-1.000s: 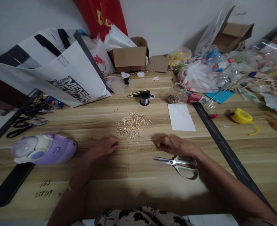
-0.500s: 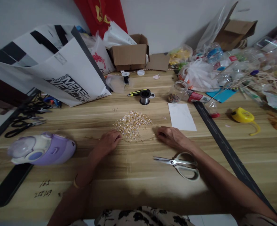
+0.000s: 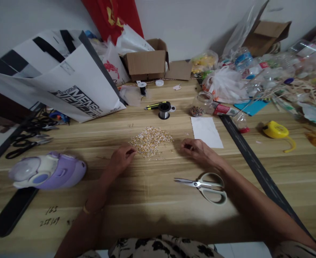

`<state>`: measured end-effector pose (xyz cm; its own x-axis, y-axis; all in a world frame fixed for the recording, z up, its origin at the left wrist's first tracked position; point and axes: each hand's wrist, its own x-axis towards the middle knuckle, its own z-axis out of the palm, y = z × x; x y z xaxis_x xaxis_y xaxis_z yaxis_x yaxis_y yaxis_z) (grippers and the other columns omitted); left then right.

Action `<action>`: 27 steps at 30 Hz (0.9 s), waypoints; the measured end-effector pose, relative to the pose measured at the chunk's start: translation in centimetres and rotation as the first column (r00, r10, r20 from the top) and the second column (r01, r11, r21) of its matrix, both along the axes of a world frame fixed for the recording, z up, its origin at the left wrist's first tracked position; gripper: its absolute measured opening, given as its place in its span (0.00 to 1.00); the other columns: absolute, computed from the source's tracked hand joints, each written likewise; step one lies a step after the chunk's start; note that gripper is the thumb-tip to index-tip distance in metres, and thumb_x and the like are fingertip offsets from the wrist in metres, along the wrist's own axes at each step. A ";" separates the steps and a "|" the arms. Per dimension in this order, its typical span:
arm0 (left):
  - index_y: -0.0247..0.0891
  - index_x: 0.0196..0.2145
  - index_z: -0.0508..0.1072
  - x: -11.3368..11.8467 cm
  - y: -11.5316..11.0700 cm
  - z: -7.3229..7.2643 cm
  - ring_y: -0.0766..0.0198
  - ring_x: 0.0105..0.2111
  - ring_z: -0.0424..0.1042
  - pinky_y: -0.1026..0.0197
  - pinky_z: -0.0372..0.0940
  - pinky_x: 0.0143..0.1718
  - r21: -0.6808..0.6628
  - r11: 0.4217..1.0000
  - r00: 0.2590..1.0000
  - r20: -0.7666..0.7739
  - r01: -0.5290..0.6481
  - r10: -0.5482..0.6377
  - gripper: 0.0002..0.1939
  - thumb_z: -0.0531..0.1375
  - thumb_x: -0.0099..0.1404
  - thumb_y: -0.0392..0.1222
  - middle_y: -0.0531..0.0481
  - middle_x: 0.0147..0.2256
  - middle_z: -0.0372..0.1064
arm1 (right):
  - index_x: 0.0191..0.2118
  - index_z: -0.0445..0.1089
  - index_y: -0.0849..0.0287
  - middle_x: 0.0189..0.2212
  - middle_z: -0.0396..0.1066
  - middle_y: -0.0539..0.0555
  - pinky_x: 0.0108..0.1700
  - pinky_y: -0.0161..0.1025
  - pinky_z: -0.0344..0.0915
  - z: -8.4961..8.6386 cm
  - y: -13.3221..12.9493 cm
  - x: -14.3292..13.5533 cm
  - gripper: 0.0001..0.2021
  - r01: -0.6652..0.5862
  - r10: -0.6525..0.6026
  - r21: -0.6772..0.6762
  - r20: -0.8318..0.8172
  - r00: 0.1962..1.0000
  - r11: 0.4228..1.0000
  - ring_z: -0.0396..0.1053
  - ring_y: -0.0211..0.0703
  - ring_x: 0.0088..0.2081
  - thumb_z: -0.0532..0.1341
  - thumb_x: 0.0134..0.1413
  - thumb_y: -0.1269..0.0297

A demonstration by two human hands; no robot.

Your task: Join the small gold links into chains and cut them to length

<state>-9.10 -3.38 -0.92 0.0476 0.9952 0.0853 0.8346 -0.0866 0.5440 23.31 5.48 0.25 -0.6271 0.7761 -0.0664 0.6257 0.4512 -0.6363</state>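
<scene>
A pile of small gold and clear beaded pieces lies on the wooden table. My left hand is at the pile's lower left edge, thumb and fingertips pressed together; what they hold is too small to make out. To the right of the pile, my right hand is also closed in a pinch, with its contents hidden. Scissors with pale handles rest just below my right hand. White paper lies beyond that hand. Behind the pile stands a spool of silvery wire.
A purple and white bottle and black-handled scissors lie at the left. A paper bag and a cardboard box stand behind. Right of centre are a bead jar and a yellow tape measure.
Both hands have lifted slightly from the table, their fingers more raised. The thin gold strand that ran between them below the pile no longer shows clearly.
</scene>
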 end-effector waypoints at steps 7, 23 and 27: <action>0.37 0.31 0.73 -1.6 -0.4 1.2 0.62 0.33 0.70 0.61 0.65 0.38 -0.128 0.992 0.986 0.168 0.003 0.019 0.11 0.57 0.59 0.47 0.51 0.31 0.73 | 0.33 0.68 0.63 0.26 0.68 0.50 0.30 0.32 0.57 0.7 0.4 0.8 0.09 -0.121 0.112 -0.151 -0.063 0.992 0.981 0.63 0.36 0.27 0.54 0.56 0.63; 0.37 0.30 0.73 -0.6 -0.3 0.7 0.61 0.33 0.68 0.60 0.61 0.36 -0.276 0.950 0.984 -0.066 0.142 -0.166 0.11 0.53 0.61 0.44 0.49 0.31 0.72 | 0.32 0.67 0.59 0.27 0.68 0.50 0.29 0.32 0.49 -0.1 -0.9 -0.7 0.05 -0.169 0.159 0.028 0.219 0.963 0.985 0.61 0.36 0.26 0.55 0.56 0.68; 0.38 0.31 0.72 -0.5 -0.2 0.5 0.60 0.34 0.69 0.60 0.62 0.38 -0.204 0.974 0.990 -0.075 0.099 -0.117 0.11 0.53 0.62 0.44 0.49 0.32 0.73 | 0.33 0.67 0.59 0.30 0.70 0.52 0.29 0.32 0.49 -0.4 -0.6 -0.9 0.05 -0.100 0.080 0.082 0.219 0.972 0.992 0.63 0.37 0.28 0.54 0.56 0.68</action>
